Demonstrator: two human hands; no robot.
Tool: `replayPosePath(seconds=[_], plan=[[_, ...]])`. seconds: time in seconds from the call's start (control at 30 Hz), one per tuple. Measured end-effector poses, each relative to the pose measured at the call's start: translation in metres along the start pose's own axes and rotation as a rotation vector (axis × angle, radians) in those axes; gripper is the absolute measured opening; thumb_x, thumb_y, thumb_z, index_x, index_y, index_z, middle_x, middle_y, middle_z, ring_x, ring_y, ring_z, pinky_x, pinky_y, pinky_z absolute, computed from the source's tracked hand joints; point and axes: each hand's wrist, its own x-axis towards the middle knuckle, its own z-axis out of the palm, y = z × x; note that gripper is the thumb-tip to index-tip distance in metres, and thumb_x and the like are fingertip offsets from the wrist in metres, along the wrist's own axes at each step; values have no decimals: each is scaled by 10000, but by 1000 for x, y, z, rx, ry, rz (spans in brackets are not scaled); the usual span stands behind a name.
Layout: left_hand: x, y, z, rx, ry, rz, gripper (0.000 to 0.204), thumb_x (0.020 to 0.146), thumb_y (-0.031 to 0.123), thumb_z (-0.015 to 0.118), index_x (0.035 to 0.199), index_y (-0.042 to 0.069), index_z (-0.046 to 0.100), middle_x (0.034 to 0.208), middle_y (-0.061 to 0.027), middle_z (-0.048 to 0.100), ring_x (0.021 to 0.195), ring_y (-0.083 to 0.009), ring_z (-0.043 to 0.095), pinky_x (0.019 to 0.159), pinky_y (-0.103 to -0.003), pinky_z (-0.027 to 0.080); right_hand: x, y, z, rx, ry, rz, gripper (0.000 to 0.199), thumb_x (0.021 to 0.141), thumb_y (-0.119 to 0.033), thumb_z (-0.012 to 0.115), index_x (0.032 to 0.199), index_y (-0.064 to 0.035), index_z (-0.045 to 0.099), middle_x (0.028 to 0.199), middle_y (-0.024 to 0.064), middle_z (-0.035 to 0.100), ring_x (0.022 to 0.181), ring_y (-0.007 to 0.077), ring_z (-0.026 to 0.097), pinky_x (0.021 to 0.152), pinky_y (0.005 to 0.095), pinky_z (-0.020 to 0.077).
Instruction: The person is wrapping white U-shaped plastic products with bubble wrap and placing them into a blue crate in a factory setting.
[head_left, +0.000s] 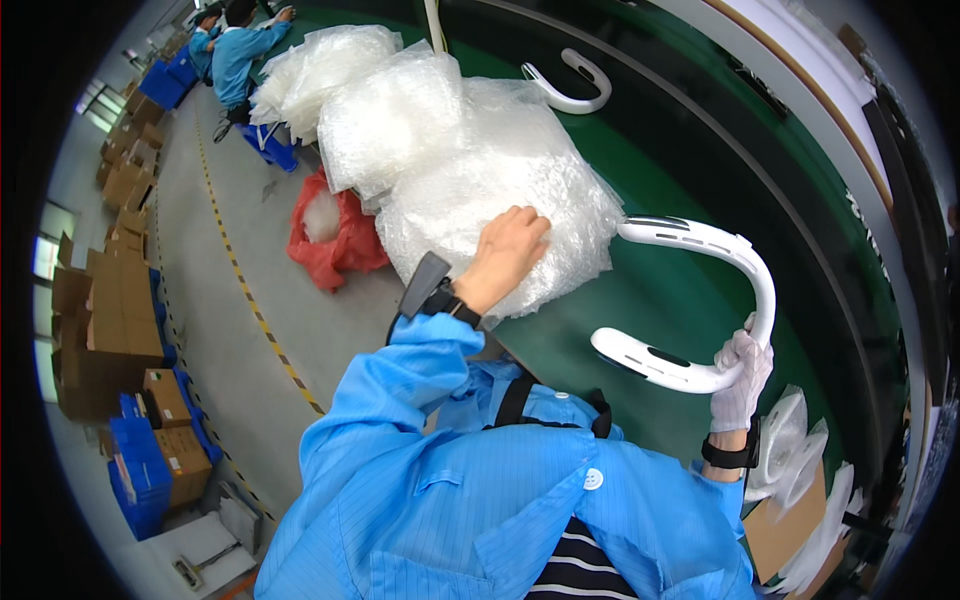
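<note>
My left hand [505, 255] is bare and lies flat on a stack of clear bubble-wrap bags [480, 180] on the green conveyor belt [650, 290], fingers together on the top bag. My right hand [742, 375], in a white glove, grips a white U-shaped plastic neck-band device [700, 300] by its curved end and holds it just above the belt, to the right of the bags. I wear a blue work coat and a dark band on each wrist.
A second white U-shaped device [570, 90] lies farther up the belt. A red bag [335, 240] with bubble wrap sits on the floor left of the belt. Cardboard boxes [110, 320] and blue crates [140, 470] line the left aisle. Other workers [240, 50] sit far back.
</note>
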Motion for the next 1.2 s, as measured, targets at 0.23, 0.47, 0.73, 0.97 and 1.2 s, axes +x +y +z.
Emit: replayPosePath(seconds=[0.23,0.47,0.73,0.97,1.2], plan=[[-4,0,-30,-189,114,-311,128,811,140,612,833,18,640,818,-132,626,705,-282,603,638,-341,471,-15,27,14,327,-10,425,202,819,-40,485,1018,-45,456,624,-29,396,468,64,382,427,193,369],[7,11,-65,-126,95,-452,173,801,203,600,794,44,669,774,-126,631,700,-298,600,639,-360,464,-25,32,31,487,-179,553,222,878,-108,517,1059,-30,412,690,1,407,543,72,390,500,203,388],[-17,0,-44,160,53,-170,238,799,163,618,648,33,487,593,-107,491,638,-288,531,570,-387,421,-22,37,25,355,-221,500,251,898,-161,510,1086,-24,415,704,-1,407,565,69,395,512,203,390],[3,-9,-67,150,118,-98,239,849,192,571,685,31,505,620,-138,510,605,-306,515,539,-397,392,-25,26,40,404,-197,583,197,856,-66,501,1038,-37,432,671,-11,402,532,72,395,488,208,392],[-6,-5,-76,-2,27,-233,158,845,168,585,783,33,532,633,-153,501,623,-318,524,557,-371,396,-37,31,76,499,-77,761,100,885,-79,475,966,-49,423,682,-10,389,542,80,394,504,214,397]])
